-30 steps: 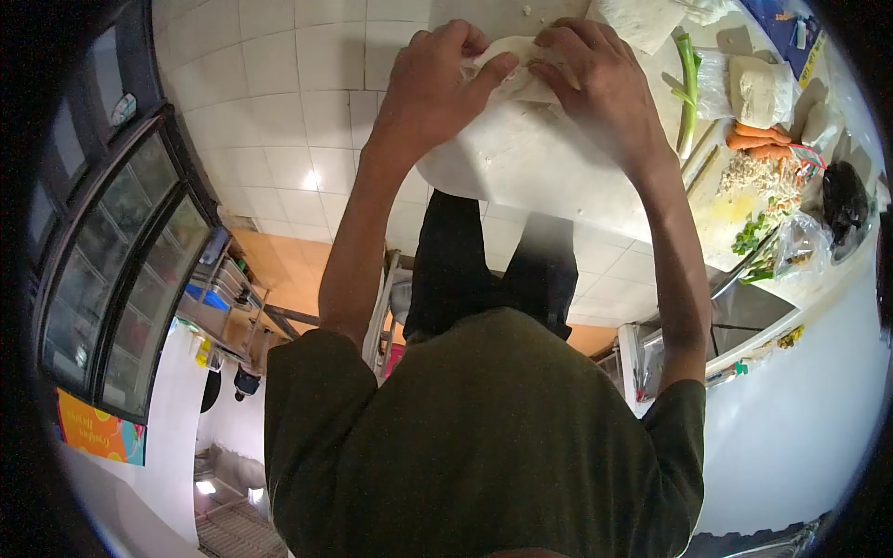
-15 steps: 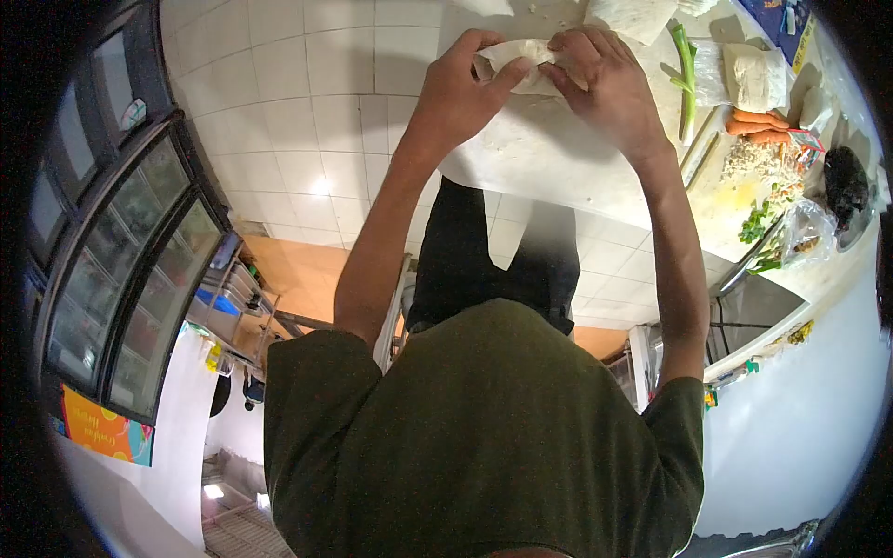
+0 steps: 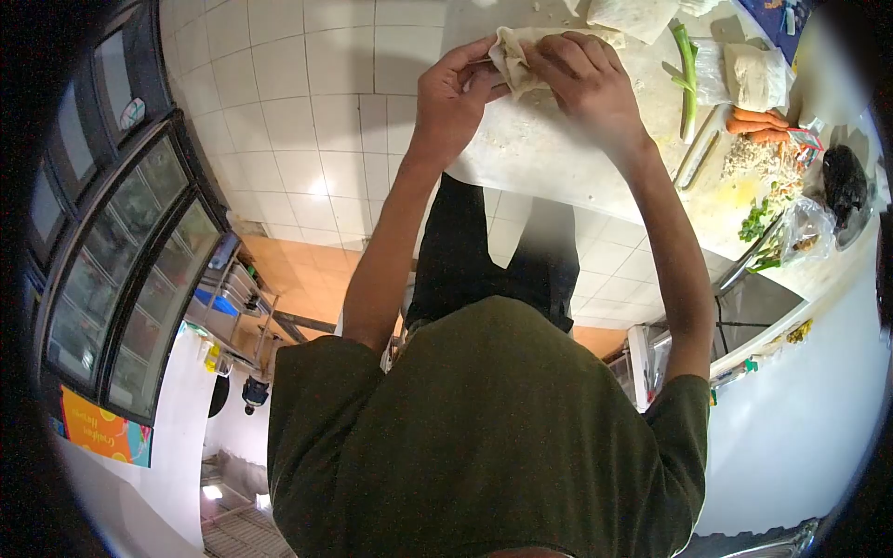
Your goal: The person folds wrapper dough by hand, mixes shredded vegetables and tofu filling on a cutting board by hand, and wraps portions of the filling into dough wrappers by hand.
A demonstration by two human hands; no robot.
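Sitting between left hand [image 3: 446, 107] and right hand [image 3: 593, 86], a pale sheet [image 3: 511, 61] is gripped by both.

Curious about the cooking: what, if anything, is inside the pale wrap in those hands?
The wrap shows only its pale folds, between the left hand and right hand. Folds and hands cover the inside, so any filling cannot be seen.

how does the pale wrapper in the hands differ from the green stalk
Colour: the pale wrapper is off-white, while the green stalk is mostly green.
Shape: the wrapper is folded and crinkled; the stalk is long and narrow.
Support: the wrapper is held between the left hand and right hand, whereas the stalk lies on the counter, untouched.
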